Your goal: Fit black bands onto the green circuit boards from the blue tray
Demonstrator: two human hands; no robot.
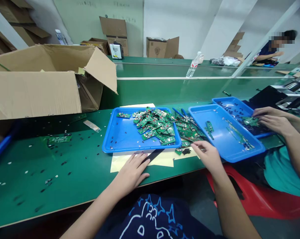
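My left hand (132, 170) lies flat on a yellowish sheet (120, 161) at the table's front edge, fingers stretched out, holding nothing. My right hand (207, 153) rests at the near edge of a pile of small green circuit boards (162, 127), fingers curled toward a board; I cannot make out whether it grips one. The pile spills from a blue tray (122, 134) toward a second blue tray (226, 136) that holds a few boards.
A large open cardboard box (40, 79) stands at the left. Small black bits litter the green table (65, 166). A co-worker's hands (271, 119) work over a third blue tray (229, 101) at the right. A water bottle (193, 66) and boxes stand behind.
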